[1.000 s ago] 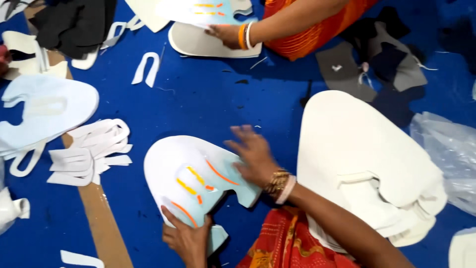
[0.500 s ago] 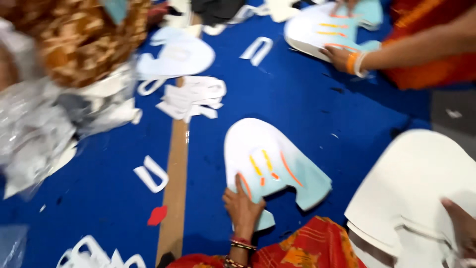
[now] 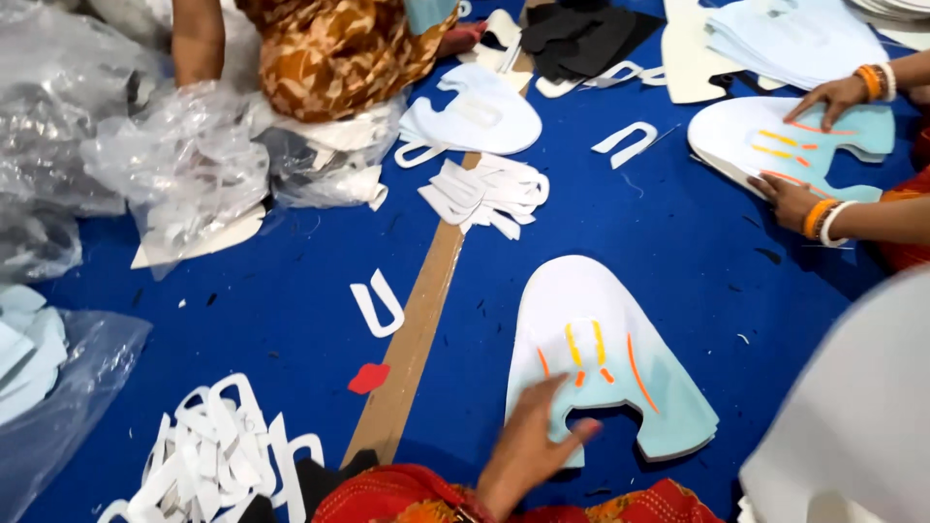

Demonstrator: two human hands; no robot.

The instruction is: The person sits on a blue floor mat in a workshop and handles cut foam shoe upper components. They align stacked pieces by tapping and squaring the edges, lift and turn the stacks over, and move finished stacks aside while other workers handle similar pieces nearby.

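Foam shoe-upper stack (image 3: 601,358), pale blue with orange marks, lies on blue mat (image 3: 291,320) near bottom centre. Left hand (image 3: 533,441) rests flat on its lower edge, fingers spread, gripping nothing. Right hand out of view. Brown strip (image 3: 417,329) and white U-cutout (image 3: 378,305) lie left; co-worker's hands (image 3: 814,145) press another stack.

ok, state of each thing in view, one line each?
left hand: flat on the pale blue cutout stack
right hand: out of view
pale blue cutout stack: lying flat, edges roughly aligned, orange marks up
small white U-shaped piece: loose on the blue sheet
brown strip: lying flat
clear plastic bags: crumpled
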